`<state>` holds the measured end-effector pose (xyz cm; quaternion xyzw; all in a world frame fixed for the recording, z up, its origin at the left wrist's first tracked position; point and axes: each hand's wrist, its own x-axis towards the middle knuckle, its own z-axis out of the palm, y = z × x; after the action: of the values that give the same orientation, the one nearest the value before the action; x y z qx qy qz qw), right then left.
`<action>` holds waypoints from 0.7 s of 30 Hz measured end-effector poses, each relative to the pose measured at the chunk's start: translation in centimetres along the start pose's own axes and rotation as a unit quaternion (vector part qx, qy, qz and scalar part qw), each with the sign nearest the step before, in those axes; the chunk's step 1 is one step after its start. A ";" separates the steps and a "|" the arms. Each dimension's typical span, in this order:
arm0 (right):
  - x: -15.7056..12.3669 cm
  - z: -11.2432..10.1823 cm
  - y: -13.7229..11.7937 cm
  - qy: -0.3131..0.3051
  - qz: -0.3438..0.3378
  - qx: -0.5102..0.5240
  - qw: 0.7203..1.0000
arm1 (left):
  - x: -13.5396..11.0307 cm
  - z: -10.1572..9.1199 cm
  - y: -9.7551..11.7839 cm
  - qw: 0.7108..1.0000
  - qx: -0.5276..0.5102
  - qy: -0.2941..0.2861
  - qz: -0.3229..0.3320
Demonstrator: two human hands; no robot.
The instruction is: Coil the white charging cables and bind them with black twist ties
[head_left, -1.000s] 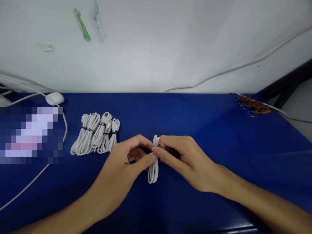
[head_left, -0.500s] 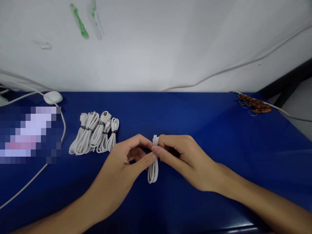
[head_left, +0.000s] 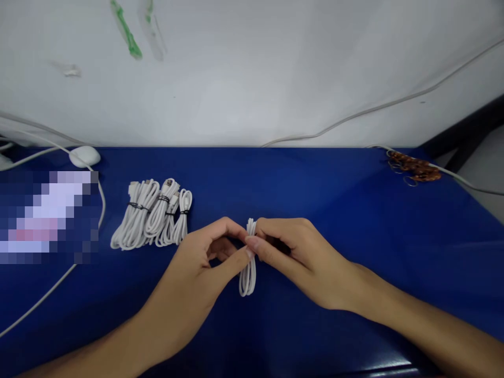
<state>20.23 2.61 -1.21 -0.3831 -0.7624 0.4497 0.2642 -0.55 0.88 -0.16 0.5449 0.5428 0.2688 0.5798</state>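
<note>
Cable (head_left: 248, 278), white, coiled: clamped between fingers of left hand (head_left: 192, 278) and right hand (head_left: 303, 257), loops hanging just below fingers onto table (head_left: 315, 184); tied bundles (head_left: 151, 215) well left of fingers; grip unchanged since a second ago.

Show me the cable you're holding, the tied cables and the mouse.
cable (head_left: 248, 278): head view, its lower loops.
tied cables (head_left: 155, 216): head view, middle bundle.
mouse (head_left: 84, 156): head view, its top.
</note>
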 end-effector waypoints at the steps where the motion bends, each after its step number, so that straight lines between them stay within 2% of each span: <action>1: 0.0 0.0 0.0 -0.001 0.000 -0.001 1.000 | 0.0 0.0 0.0 1.000 0.003 -0.001 0.001; 21: -0.1 -0.2 -0.1 -0.020 0.023 -0.029 0.999 | 0.0 0.1 0.0 1.000 0.013 -0.004 0.000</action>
<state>20.41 2.60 -1.06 -0.3989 -0.7711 0.4410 0.2274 -0.43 0.84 -0.22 0.5534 0.5435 0.2596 0.5753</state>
